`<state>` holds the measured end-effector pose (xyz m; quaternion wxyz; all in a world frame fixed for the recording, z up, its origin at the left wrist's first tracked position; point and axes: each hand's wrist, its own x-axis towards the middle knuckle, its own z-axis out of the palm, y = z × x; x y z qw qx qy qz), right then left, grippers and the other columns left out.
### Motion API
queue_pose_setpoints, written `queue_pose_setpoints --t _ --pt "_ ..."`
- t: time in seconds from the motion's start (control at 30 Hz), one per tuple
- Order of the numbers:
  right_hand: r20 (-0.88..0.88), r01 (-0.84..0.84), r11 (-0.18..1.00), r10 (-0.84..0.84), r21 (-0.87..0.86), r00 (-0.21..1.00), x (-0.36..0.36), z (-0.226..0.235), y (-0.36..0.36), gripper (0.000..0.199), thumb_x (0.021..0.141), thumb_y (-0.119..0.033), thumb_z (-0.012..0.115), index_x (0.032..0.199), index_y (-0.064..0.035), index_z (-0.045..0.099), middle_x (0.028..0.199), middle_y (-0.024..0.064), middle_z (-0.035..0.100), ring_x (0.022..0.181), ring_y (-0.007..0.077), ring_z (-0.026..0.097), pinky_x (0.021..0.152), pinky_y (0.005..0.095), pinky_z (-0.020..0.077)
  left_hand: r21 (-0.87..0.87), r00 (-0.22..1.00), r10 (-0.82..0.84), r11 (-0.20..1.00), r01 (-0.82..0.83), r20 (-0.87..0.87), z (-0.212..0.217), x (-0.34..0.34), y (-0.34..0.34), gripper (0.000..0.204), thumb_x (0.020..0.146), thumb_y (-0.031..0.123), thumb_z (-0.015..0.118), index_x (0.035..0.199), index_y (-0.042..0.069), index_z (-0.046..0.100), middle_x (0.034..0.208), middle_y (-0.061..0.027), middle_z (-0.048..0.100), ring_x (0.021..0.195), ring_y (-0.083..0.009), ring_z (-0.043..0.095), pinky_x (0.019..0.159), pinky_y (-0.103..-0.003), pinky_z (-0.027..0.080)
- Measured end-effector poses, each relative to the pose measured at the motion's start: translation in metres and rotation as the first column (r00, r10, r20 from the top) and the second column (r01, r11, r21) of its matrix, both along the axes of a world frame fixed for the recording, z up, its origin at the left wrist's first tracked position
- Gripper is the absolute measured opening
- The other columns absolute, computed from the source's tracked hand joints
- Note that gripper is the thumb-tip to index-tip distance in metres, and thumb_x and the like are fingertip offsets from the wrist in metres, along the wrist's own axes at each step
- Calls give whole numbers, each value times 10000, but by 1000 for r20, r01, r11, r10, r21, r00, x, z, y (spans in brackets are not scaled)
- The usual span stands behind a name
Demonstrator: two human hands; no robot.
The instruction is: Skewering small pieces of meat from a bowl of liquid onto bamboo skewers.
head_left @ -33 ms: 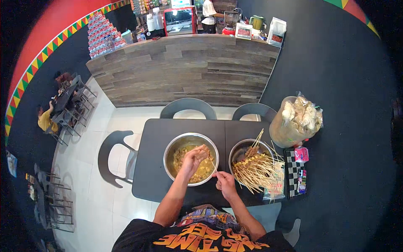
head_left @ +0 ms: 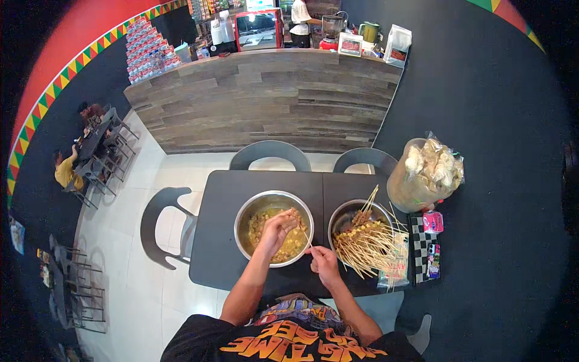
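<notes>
A steel bowl (head_left: 242, 244) of yellow marinated meat pieces (head_left: 260, 224) stands before me. Over its right half, my left hand (head_left: 279, 230) is closed around meat at the upper end of a thin wooden skewer (head_left: 306, 239). My right hand (head_left: 325, 263) pinches the skewer's lower end, just off the bowl's right rim. To the right, a second steel bowl (head_left: 333, 224) holds many skewers threaded with meat (head_left: 368, 244), their bare sticks fanning toward me over its rim. My left fingers hide part of the meat they grip.
Beyond the second bowl is a large clear container (head_left: 407, 184) topped with bagged pale crackers. A checkered tray (head_left: 418, 247) with small packs lies at the table's (head_left: 218, 208) right edge. Grey chairs (head_left: 160, 226) surround the table. A wood-panelled counter (head_left: 265, 102) stands ahead; people sit far left.
</notes>
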<state>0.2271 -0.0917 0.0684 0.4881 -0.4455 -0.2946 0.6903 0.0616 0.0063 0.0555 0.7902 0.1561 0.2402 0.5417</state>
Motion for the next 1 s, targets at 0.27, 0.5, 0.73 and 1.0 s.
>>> queue_pose_setpoints --t 0.27,0.5,0.73,1.0 --pt "458 62 969 -170 240 873 28 -33 9 171 862 -138 502 861 1 602 586 -20 467 524 40 422 486 198 338 30 922 182 983 -183 -341 -10 37 4 201 805 8 562 1001 -34 563 958 -111 600 884 -191 580 795 -313 476" --pt "837 102 903 -425 416 345 139 -18 32 205 868 -208 485 890 -13 543 774 157 593 671 257 567 610 355 437 -18 660 -7 1000 -9 -751 -33 25 5 208 808 73 576 993 -18 606 834 -54 625 711 -100 570 648 -222 465" --pt "986 -172 973 -140 154 90 295 21 91 133 639 -97 565 715 -45 661 686 161 617 653 288 621 618 359 488 -101 536 -35 990 -95 -844 -72 -26 -6 227 799 122 572 999 30 629 789 -25 620 665 -87 538 590 -221 424" --pt "979 -252 964 38 -89 -202 289 6 196 159 631 -107 602 710 27 634 764 224 608 742 343 608 680 409 475 -85 512 10 983 -162 -859 -74 -35 -19 231 793 135 569 997 48 632 805 -16 616 707 -89 545 620 -236 427"
